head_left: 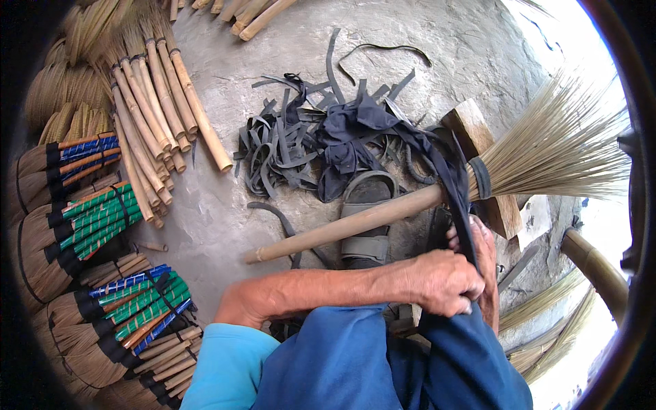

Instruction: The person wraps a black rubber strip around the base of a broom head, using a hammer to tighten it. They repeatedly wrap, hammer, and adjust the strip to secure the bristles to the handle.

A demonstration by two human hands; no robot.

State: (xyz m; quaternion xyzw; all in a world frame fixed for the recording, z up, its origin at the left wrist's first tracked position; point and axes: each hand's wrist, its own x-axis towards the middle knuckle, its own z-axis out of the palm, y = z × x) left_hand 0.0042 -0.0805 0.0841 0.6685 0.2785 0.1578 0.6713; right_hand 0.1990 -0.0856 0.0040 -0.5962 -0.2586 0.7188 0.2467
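Observation:
A broom with a pale bamboo handle (pixel 342 225) lies slantwise before me, its straw bristles (pixel 560 147) fanning to the upper right. A dark band (pixel 481 179) circles its neck. Close to that band, a long black strip (pixel 459 181) passes across the handle and runs down to my hands. My left hand (pixel 447 281) is closed in a fist on this strip above my knee. Just beyond it, my right hand (pixel 484 247) has curled fingers around the strip, partly hidden behind it and my left hand.
Black and grey strips (pixel 280 147) lie heaped on the concrete floor beyond the handle. A wooden block (pixel 502 212) sits under the broom's neck, near my sandal (pixel 367 212). Bundled brooms with green and blue handles (pixel 102 219) and bamboo-handled ones (pixel 147 109) line the left.

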